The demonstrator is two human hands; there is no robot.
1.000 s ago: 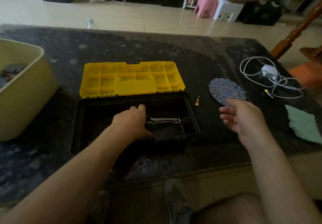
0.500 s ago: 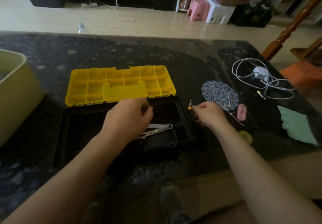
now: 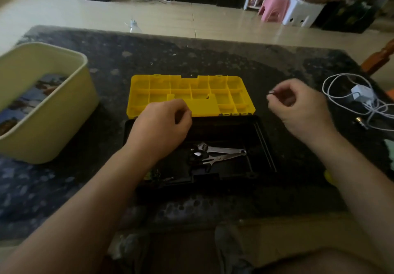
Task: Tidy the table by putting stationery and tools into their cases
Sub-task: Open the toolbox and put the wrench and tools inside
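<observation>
An open toolbox lies in the middle of the table, with a black tray (image 3: pixel 263 145) and a yellow compartment lid (image 3: pixel 191 94) folded back. A silver wrench (image 3: pixel 223 150) and a pair of scissors (image 3: pixel 221 159) lie inside the tray. My left hand (image 3: pixel 164 124) hovers over the tray's back left part with loosely curled fingers and holds nothing I can see. My right hand (image 3: pixel 298 105) is raised to the right of the lid and pinches a small metal piece (image 3: pixel 271 92) between thumb and fingertips.
A cream tub (image 3: pixel 42 111) with things in it stands at the left. A white cable with a charger (image 3: pixel 360 94) lies at the right, with a small metal bit (image 3: pixel 361 122) beside it. A yellow object (image 3: pixel 328 176) lies near the front right.
My right hand took the small piece from the table beside the toolbox and lifted it. My left hand drew back from the tools toward the lid's hinge.
</observation>
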